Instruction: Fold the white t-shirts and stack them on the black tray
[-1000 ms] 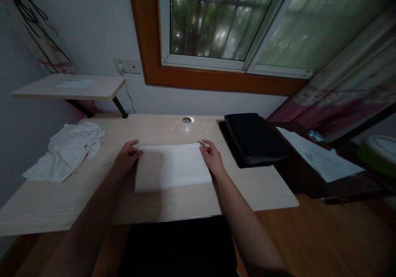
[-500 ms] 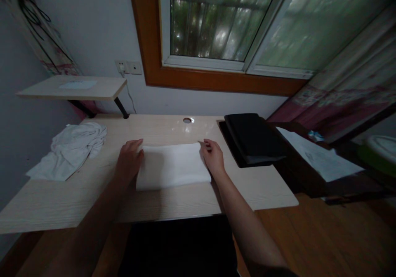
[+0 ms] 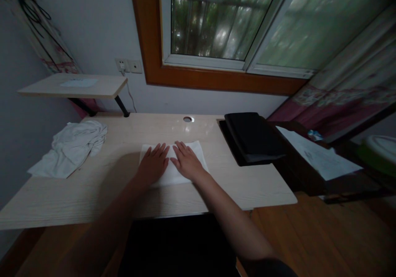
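Observation:
A white folded cloth (image 3: 176, 178) lies flat on the pale wooden desk (image 3: 247, 190), close to its front edge. My left hand (image 3: 154, 161) rests on the left part of the cloth, palm down with fingers stretched out. On the cloth's middle and right part lies my right hand (image 3: 187, 159), also flat with its fingers extended. The two thumbs come close together near the centre. Both hands cover much of the cloth, so its surface beneath them is hidden.
A crumpled white cloth (image 3: 72, 145) lies at the desk's left. Black folders (image 3: 253, 137) sit on the right side. A small raised shelf (image 3: 102, 88) stands at the back left. Beyond the desk's right end, papers (image 3: 321, 157) lie on a dark surface.
Both hands have moved inward from the cloth's left and right edges onto its top. Their fingers have gone from curled at the sides to flat and spread.

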`<state>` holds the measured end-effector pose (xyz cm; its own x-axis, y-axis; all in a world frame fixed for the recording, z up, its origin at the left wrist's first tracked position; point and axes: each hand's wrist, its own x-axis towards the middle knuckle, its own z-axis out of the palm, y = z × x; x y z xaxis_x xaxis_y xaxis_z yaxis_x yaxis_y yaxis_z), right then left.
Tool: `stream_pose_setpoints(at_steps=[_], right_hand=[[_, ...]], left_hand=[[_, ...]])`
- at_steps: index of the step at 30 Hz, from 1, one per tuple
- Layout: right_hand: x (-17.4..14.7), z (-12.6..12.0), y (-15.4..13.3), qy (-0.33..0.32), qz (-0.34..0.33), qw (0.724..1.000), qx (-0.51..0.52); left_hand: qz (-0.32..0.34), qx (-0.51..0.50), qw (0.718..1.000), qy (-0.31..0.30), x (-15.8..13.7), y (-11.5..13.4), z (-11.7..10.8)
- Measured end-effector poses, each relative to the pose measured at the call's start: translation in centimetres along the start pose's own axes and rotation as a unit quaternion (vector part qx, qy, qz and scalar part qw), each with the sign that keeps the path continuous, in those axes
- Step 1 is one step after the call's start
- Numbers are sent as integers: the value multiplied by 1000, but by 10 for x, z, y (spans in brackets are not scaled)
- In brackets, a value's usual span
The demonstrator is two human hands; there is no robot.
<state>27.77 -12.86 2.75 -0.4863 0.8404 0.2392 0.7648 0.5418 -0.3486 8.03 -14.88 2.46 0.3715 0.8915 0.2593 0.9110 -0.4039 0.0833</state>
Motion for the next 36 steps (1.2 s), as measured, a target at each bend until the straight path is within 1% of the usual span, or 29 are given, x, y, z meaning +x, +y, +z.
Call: stream_pose_setpoints(at_steps=[6,12,17,21,24,27,30,32,36], right_hand=[[3,1,28,6,17,1000,21],[2,-1,49,5,27,999,15],[-3,-10,72,-5,77,997,17],[-8,-12,86,-2,87,996,23],[-10,-9,93,29,93,995,32],[-10,-8,99,93,95,989,65],[-10,-9,104,158,99,976,114],[-11,-11,104,181,106,969,131],[-11,-14,101,183,108,969,127]], left_hand=[[-38,-68,997,-7,-1,-34,5],[-85,-111,990,-31,-2,-56,7],[-91,-122,988,-28,-4,-75,11],[-102,-129,986,-7,-4,-92,18],[-120,-137,983,30,-2,-102,22],[-139,-161,974,80,-1,-109,21],[-158,-190,962,118,-4,-109,15],[-178,-203,955,123,-6,-107,10],[-213,-223,944,117,-8,-101,3]])
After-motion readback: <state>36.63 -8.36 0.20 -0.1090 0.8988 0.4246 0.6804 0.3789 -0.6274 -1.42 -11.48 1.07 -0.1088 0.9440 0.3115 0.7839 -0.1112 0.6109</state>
